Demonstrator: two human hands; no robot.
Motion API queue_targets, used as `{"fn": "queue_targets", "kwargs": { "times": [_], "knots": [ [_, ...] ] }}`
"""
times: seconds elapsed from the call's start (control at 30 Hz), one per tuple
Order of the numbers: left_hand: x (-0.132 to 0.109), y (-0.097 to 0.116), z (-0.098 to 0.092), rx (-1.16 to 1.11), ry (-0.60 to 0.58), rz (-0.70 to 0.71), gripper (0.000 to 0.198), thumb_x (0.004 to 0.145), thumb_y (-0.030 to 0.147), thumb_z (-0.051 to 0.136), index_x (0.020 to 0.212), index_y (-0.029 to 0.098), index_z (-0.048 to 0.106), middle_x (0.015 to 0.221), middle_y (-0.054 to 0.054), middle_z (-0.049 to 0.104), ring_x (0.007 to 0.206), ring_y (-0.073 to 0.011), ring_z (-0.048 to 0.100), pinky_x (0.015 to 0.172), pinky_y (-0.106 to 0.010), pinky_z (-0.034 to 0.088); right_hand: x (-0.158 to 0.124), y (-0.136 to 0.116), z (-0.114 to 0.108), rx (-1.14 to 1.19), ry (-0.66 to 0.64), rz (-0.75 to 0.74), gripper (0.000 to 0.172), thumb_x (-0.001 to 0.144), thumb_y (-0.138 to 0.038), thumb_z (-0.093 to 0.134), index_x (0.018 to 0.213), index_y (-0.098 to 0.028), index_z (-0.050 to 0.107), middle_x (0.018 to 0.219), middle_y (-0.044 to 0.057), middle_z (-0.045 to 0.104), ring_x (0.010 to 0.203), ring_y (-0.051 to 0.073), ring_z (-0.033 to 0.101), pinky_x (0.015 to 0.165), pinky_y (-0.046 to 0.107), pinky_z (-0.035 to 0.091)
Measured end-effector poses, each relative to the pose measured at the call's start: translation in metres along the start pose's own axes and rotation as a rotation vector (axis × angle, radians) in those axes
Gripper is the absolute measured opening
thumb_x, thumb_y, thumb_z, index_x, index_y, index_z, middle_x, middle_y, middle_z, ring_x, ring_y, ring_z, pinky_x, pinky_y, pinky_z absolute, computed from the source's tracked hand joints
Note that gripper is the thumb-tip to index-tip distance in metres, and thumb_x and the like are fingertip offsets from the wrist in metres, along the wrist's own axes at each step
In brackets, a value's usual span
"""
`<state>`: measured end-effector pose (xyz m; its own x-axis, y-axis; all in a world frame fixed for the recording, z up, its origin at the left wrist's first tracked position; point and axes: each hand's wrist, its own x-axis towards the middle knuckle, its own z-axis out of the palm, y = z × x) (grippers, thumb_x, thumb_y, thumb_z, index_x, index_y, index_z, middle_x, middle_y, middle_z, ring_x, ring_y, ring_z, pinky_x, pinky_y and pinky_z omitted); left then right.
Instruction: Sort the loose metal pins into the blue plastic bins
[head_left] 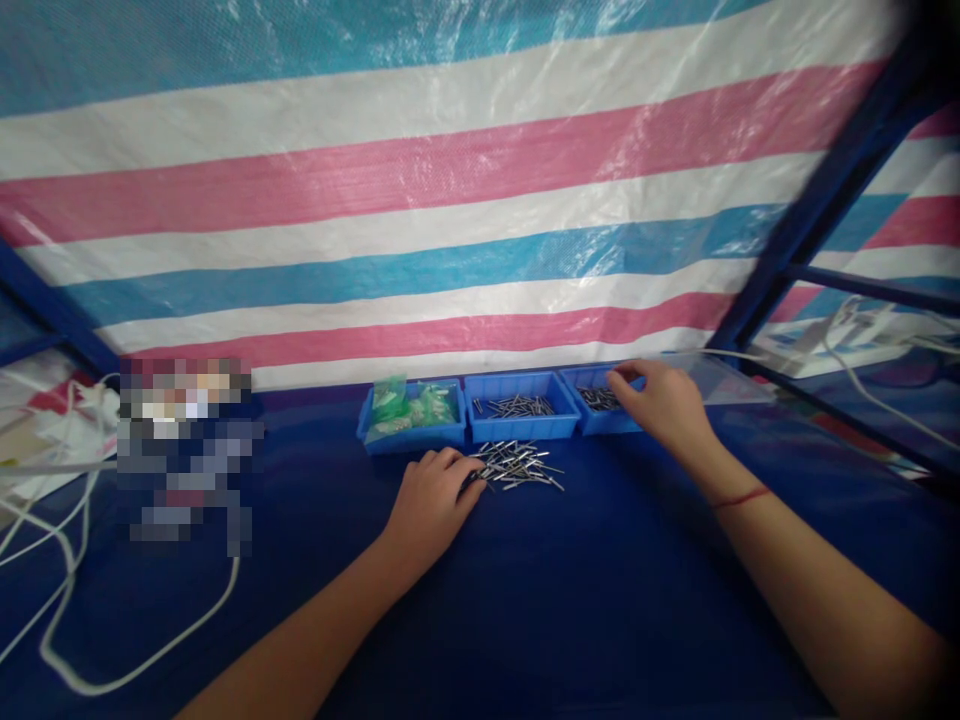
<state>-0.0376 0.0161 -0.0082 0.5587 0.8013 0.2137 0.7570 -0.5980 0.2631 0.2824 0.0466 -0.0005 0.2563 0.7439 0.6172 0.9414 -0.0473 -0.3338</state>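
A loose pile of thin silver metal pins (517,465), looking like blind rivets, lies on the dark blue tabletop (600,600). My left hand (431,505) rests at the pile's left edge, fingers curled and thumb close to the forefinger; what is between them is too small to make out. Over the right blue bin (611,425), which holds dark metal pins (598,399), is my right hand (667,405). Its thumb and forefinger are bent together, and anything in them is hidden. Behind the pile, the middle blue bin (525,428) contains more silver pins (521,406).
At the left of the row, another blue bin (420,438) holds green plastic bags (412,405). White cables (67,600) loop across the table's left side, near a blurred-out patch. A striped plastic sheet (450,200) hangs behind, with blue frame posts (810,200) at the sides.
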Motion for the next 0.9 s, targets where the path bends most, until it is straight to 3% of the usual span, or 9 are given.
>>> {"fn": "queue_targets", "kwargs": {
  "times": [0.17, 0.27, 0.37, 0.57, 0.67, 0.9],
  "knots": [
    [0.001, 0.001, -0.003, -0.012, -0.013, 0.01, 0.024, 0.095, 0.031, 0.043, 0.107, 0.027, 0.064, 0.104, -0.003, 0.064, 0.095, -0.0212, 0.057, 0.078, -0.032, 0.04, -0.01, -0.031, -0.008, 0.076, 0.091, -0.198, 0.018, 0.083, -0.025, 0.051, 0.08, -0.016, 0.067, 0.079, 0.008, 0.069, 0.076, 0.024, 0.06, 0.075, 0.037, 0.044],
    [0.001, 0.001, -0.004, -0.017, -0.009, 0.018, 0.024, 0.095, 0.03, 0.042, 0.105, 0.026, 0.064, 0.102, -0.003, 0.065, 0.094, -0.0209, 0.058, 0.078, -0.032, 0.041, -0.022, -0.057, -0.014, 0.209, 0.07, -0.359, 0.016, 0.086, -0.023, 0.05, 0.081, -0.018, 0.065, 0.081, 0.007, 0.067, 0.079, 0.022, 0.059, 0.078, 0.036, 0.044],
    [0.002, 0.001, -0.002, -0.017, -0.004, 0.026, 0.022, 0.095, 0.029, 0.043, 0.102, 0.025, 0.064, 0.099, -0.003, 0.065, 0.092, -0.0204, 0.059, 0.078, -0.031, 0.042, -0.037, -0.079, -0.015, 0.335, -0.046, -0.511, 0.014, 0.087, -0.021, 0.05, 0.084, -0.018, 0.064, 0.085, 0.007, 0.067, 0.081, 0.021, 0.058, 0.079, 0.036, 0.044],
    [0.002, 0.0, 0.004, -0.183, 0.084, 0.044, 0.022, 0.095, 0.025, 0.043, 0.104, 0.021, 0.062, 0.098, -0.004, 0.064, 0.092, -0.0187, 0.059, 0.083, -0.03, 0.044, -0.059, -0.104, -0.005, 0.458, -0.42, -0.734, 0.013, 0.086, -0.027, 0.057, 0.094, -0.019, 0.064, 0.091, 0.007, 0.067, 0.086, 0.021, 0.058, 0.079, 0.037, 0.045],
    [0.002, 0.002, 0.003, -0.326, 0.155, 0.065, 0.02, 0.094, 0.022, 0.044, 0.103, 0.021, 0.061, 0.098, -0.004, 0.064, 0.093, -0.0176, 0.059, 0.085, -0.029, 0.044, -0.066, -0.109, 0.001, 0.572, -0.472, -0.702, 0.012, 0.088, -0.025, 0.056, 0.093, -0.019, 0.065, 0.088, 0.005, 0.067, 0.085, 0.019, 0.058, 0.079, 0.035, 0.044],
    [0.002, 0.006, 0.004, -0.514, 0.251, 0.04, 0.016, 0.092, 0.021, 0.048, 0.097, 0.019, 0.062, 0.094, -0.003, 0.065, 0.089, -0.0154, 0.06, 0.081, -0.025, 0.044, -0.066, -0.109, 0.003, 0.779, -0.466, -0.44, 0.01, 0.087, -0.027, 0.058, 0.085, -0.02, 0.065, 0.081, 0.004, 0.066, 0.076, 0.016, 0.058, 0.071, 0.03, 0.045]
  ]
}}
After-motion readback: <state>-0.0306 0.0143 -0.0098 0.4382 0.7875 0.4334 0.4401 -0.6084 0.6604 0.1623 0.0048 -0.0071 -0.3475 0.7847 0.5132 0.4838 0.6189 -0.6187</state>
